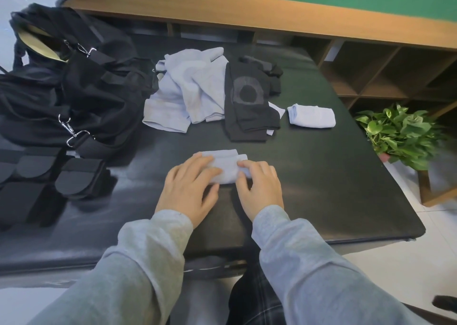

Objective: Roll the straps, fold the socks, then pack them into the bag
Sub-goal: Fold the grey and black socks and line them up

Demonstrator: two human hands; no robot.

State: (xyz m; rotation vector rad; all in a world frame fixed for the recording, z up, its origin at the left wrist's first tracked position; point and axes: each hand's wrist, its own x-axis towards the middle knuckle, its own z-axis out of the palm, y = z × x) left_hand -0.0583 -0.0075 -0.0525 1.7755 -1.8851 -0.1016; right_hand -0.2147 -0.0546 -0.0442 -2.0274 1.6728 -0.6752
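A light blue sock (226, 165) lies folded on the black table (321, 188) in front of me. My left hand (190, 187) presses flat on its left part. My right hand (258, 183) curls its fingers over the sock's right end. One folded blue sock (312, 116) rests at the right. A heap of unfolded blue socks (188, 89) and black socks (249, 102) lies behind. The black bag (61, 77) with clip straps (74, 132) sits at the left, and rolled black straps (76, 177) lie in front of it.
A wooden shelf unit (383, 77) stands behind and to the right of the table. A green potted plant (400, 136) sits on the floor by the table's right edge. The table's front edge is close to my lap.
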